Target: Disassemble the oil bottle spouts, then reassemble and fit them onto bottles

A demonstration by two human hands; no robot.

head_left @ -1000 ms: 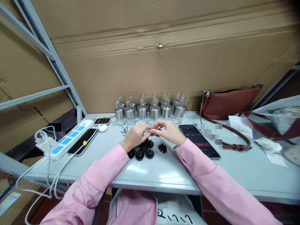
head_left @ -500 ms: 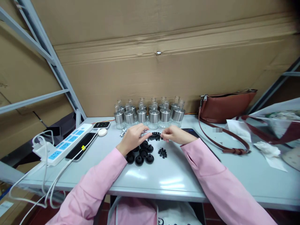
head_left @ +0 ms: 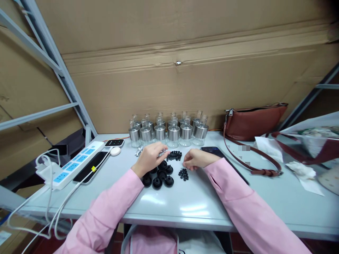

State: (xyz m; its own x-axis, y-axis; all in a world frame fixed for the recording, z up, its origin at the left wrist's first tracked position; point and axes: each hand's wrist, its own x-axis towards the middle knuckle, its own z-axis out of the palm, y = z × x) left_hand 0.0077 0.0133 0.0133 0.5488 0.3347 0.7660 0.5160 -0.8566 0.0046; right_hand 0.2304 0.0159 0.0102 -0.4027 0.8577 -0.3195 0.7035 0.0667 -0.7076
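Note:
My left hand (head_left: 150, 157) curves over the table, thumb and forefinger around something silvery that I cannot make out. Small silver metal parts (head_left: 138, 151) show beside it, partly covered by the hand. Below its fingers lie several round black caps (head_left: 162, 174), flared at the base. My right hand (head_left: 196, 159) has its fingers pinched together just above and right of a cluster of tiny black pieces (head_left: 183, 174); what is in the pinch is hidden. Between both hands lies a group of small black parts (head_left: 174, 155), lined up in rows.
Behind the hands stand two rows of glass bottles (head_left: 173, 134) with silver bands. A phone (head_left: 212, 151) lies under my right forearm. On the right are a brown bag (head_left: 254, 121) and crumpled tissue (head_left: 300, 170); on the left, a power strip (head_left: 76, 164) with cables and another phone (head_left: 87, 173).
My right hand has drawn back from the lined-up black parts, moving slightly right and toward me, near the tiny black cluster. My left hand has stayed almost still.

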